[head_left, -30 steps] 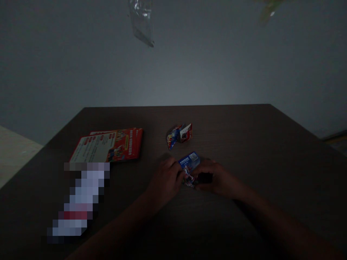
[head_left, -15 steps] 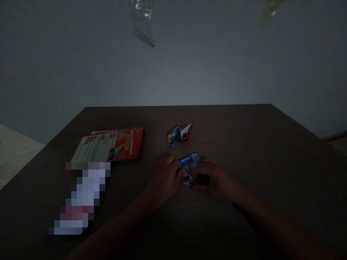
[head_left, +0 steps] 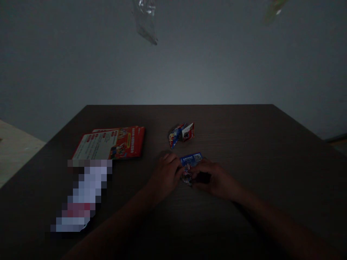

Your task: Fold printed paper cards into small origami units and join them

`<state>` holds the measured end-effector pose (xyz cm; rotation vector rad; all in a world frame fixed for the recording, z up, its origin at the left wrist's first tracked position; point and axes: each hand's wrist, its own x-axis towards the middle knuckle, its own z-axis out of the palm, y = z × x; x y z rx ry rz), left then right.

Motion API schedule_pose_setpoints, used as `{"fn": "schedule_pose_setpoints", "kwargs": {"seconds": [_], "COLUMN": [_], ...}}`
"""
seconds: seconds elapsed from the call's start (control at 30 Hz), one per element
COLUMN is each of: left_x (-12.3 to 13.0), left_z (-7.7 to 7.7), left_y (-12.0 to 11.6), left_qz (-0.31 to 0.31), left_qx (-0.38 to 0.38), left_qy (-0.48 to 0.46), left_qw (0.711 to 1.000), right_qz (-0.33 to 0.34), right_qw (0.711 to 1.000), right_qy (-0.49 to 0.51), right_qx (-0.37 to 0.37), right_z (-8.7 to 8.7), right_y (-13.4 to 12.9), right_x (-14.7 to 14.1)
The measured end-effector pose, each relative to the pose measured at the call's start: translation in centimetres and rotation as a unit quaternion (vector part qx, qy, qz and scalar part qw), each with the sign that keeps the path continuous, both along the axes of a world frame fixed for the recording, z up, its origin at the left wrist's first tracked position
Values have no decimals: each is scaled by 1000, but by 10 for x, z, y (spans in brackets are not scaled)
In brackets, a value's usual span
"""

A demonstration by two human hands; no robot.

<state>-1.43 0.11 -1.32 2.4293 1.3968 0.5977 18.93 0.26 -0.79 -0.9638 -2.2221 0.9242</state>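
In the middle of the dark table, both hands meet at a blue printed card point(head_left: 191, 158) that has a QR code in its upper right corner. Its lower part shows small red, white and dark shapes; whether these are print or a separate small piece, I cannot tell. My left hand point(head_left: 168, 173) is closed at the card's left edge, thumb and forefinger pressed on it. My right hand point(head_left: 214, 178) closes on the right side, fingers bent around a dark patch whose nature is unclear. Just beyond lies a torn, crumpled blue and red wrapper point(head_left: 176, 135).
Red and white printed booklets point(head_left: 127, 142) are stacked on the left of the table point(head_left: 230, 126). A long, pixelated pale object point(head_left: 86, 191) lies in front of them. A grey wall point(head_left: 203, 68) rises behind, with a clear plastic bag point(head_left: 146, 21) on it.
The whole view has shifted slightly. My right fingers have moved a little over the lower part of the card, and both hands stay at it.
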Motion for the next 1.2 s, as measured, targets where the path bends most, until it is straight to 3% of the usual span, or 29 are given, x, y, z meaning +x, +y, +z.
{"fn": "schedule_pose_setpoints", "kwargs": {"seconds": [0.3,0.63,1.2], "left_x": [0,1,2], "left_z": [0,-3,0], "left_y": [0,1,1], "left_qz": [11,27,47], "left_qx": [-4,-5,6], "left_qy": [-20,-46,-20], "left_qw": [1000,999,999], "right_qz": [-33,-34,-75], "right_qw": [998,999,996], "right_qy": [-47,-31,-39], "right_qx": [13,10,2], "right_z": [-4,-4,-5], "right_y": [-3,-5,-8], "right_x": [0,-1,-7]}}
